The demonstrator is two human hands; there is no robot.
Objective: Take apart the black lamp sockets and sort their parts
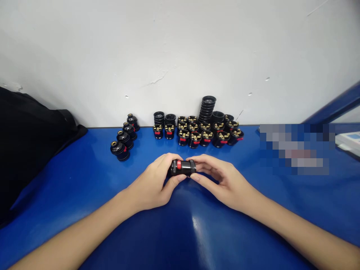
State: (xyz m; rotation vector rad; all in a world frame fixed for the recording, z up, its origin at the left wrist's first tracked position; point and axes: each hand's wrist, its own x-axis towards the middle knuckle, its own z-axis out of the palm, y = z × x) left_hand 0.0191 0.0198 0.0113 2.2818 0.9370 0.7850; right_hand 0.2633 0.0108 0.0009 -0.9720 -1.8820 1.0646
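Note:
A black lamp socket (184, 167) with a red switch lies sideways between my two hands, above the blue tabletop. My left hand (156, 183) is closed around its domed end, thumb below and fingers behind. On the other end sits a black ring (192, 166), which my right hand (225, 180) pinches between thumb and fingertips. Several assembled lamp sockets (124, 139) with brass-coloured tops stand in a slanting row beyond my left hand. Farther right, several socket bodies (206, 137) with metal contacts on top and red switches stand upright in a group.
A tall stack of black threaded rings (207, 108) and shorter stacks (159, 118) stand against the white wall (180, 56). Black cloth (33, 138) covers the left side of the blue table (146, 240). A pixelated patch (295, 150) hides something at right, beside a white object (348, 144).

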